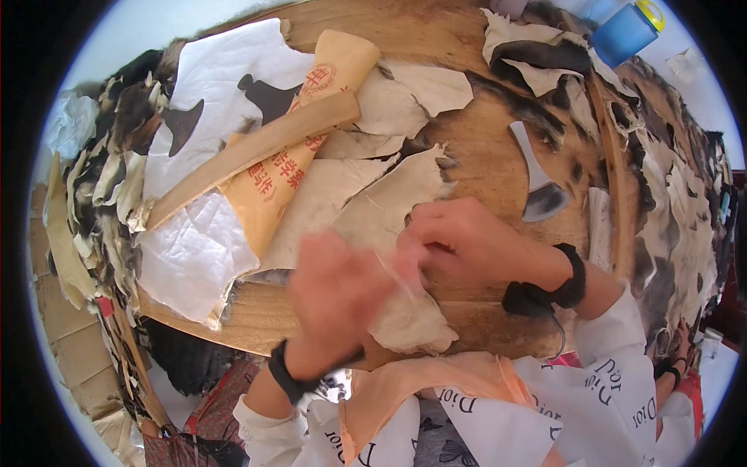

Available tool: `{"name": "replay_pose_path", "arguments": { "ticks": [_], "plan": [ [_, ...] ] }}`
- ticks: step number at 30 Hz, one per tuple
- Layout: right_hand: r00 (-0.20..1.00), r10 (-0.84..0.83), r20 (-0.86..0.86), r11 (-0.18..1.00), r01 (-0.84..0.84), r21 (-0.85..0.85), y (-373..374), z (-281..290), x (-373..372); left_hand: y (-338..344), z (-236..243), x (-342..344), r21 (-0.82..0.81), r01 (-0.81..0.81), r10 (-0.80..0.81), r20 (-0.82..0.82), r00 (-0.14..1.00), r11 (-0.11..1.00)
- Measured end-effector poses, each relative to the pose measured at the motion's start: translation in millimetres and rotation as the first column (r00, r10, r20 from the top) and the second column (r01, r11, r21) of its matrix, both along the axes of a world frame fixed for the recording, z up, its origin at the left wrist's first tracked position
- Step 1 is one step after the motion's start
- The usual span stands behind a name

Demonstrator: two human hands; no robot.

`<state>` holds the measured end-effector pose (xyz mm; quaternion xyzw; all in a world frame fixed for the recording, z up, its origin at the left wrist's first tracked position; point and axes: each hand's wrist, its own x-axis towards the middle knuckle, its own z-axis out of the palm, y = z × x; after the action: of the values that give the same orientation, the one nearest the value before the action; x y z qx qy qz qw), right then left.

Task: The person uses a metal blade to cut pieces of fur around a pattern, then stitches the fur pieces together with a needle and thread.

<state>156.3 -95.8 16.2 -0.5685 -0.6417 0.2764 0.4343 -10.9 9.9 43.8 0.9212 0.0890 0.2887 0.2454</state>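
Observation:
My left hand [334,284], smeared by motion, is low over a pale hide piece [408,323] on the wooden board [498,311]; its fingers are unclear. My right hand [463,237] is just right of it, fingers closed at the hide's edge; what they pinch is too small or hidden to name. A thin pale strand runs between the hands. Up and right lies a silver blade tool [545,198] with a wide curved end. To the left, a tan paper strip [233,163] crosses a rolled paper [264,218] with red printing, on white sheets [187,257].
Fur and hide scraps [124,140] heap along the left and right [673,226]. More hide pieces [537,54] and a blue bottle with a yellow lid [622,35] are at the back right. Another person's hand [681,342] shows at the right edge. Cardboard [74,327] lies at lower left.

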Motion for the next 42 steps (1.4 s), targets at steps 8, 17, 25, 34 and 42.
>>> {"name": "replay_pose_path", "arguments": {
  "ticks": [8,17,25,34,42],
  "plan": [
    [0.993,-0.079,0.093,0.991,0.088,-0.098,-1.1,-17.6,7.8,70.9,-71.0,27.8,-0.013,-0.149,0.147,-0.087,0.985,0.989],
    [0.976,-0.145,0.162,0.976,0.167,-0.136,-3.2,-23.0,12.9,68.8,-82.8,30.5,0.065,-0.142,0.151,-0.152,0.977,0.988],
    [0.906,-0.268,0.326,0.946,0.312,-0.091,-19.9,-30.1,28.0,66.4,-82.2,36.3,0.174,-0.103,0.118,-0.083,0.989,0.979],
    [0.949,0.145,-0.280,0.983,-0.170,-0.065,-91.6,79.7,78.1,66.9,-86.5,35.1,0.194,-0.132,0.170,-0.193,0.966,0.972],
    [0.973,0.231,-0.001,0.972,-0.231,-0.053,-32.4,81.3,19.9,63.1,-64.9,31.9,-0.194,-0.196,0.193,-0.036,0.981,0.961]
  ]
}}
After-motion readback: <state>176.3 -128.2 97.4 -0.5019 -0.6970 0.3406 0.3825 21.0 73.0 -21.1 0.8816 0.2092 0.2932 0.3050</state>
